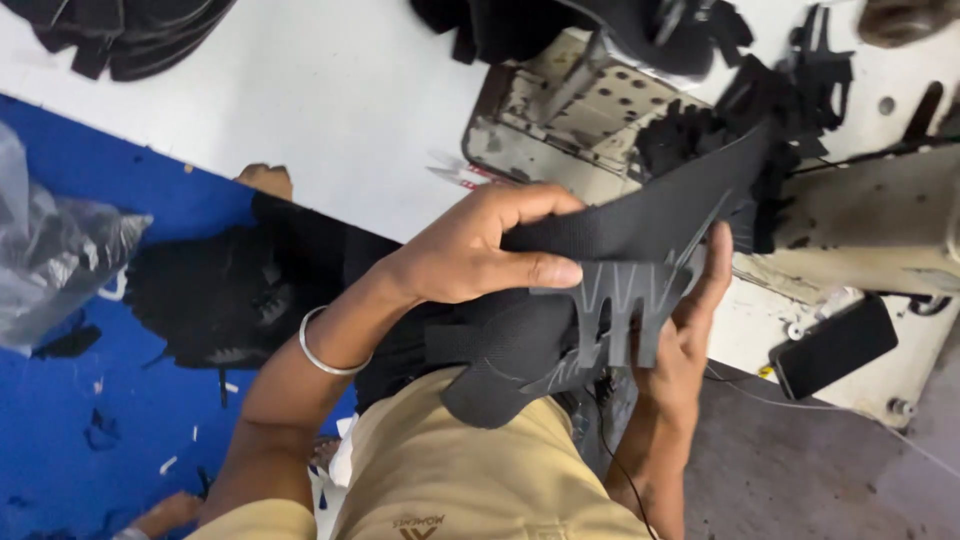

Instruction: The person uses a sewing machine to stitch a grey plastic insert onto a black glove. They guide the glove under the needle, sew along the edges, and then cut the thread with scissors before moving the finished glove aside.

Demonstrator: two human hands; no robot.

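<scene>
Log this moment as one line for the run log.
left hand: grips black fabric piece | right hand: supports it beneath | phone: on table | sewing machine: behind

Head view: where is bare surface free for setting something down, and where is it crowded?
Free: white tabletop between the dark fabric pile and perforated metal plate. Crowded: black fabric scraps around the plate, and near the phone.

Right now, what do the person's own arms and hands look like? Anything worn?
Both arms are bare, no sleeves or gloves showing. The left hand has a thin, plain silver-coloured bangle round its wrist. The right hand shows no ring, watch or band in this view. No markings visible on either forearm.
</scene>
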